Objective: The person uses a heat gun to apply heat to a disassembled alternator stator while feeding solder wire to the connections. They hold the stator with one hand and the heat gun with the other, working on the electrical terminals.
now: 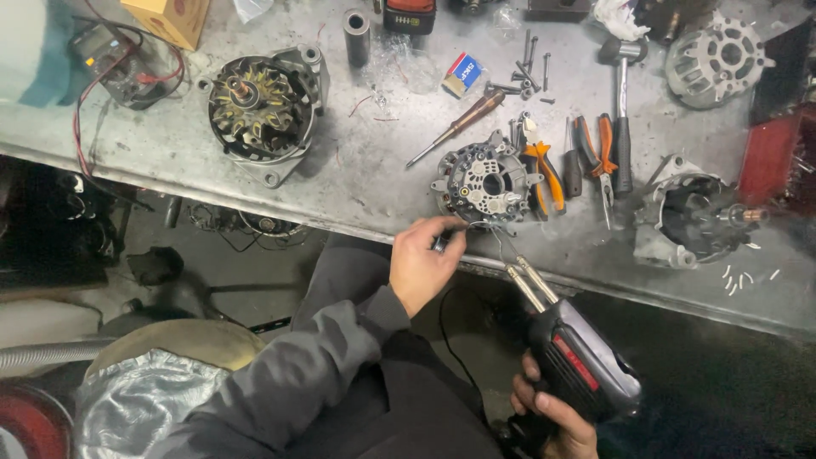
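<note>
Pinching a small dark part at the tabletop (357,183) edge, left hand (418,263) has fingers (444,228) closed on it, just below the rectifier plate (482,181). Right hand (552,416) grips the soldering gun (578,357), its tip just beside those fingers. Risks, as judged: burnt fingertips; tip slipping off the wire; plate sliding off the edge.

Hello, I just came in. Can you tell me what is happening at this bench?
A person sits at a metal workbench. The right hand holds a soldering gun, its tip up against the round alternator part at the bench edge. The left hand pinches something small at that same spot; it is too small to tell what. Pliers, a hammer and a screwdriver lie behind.
</note>
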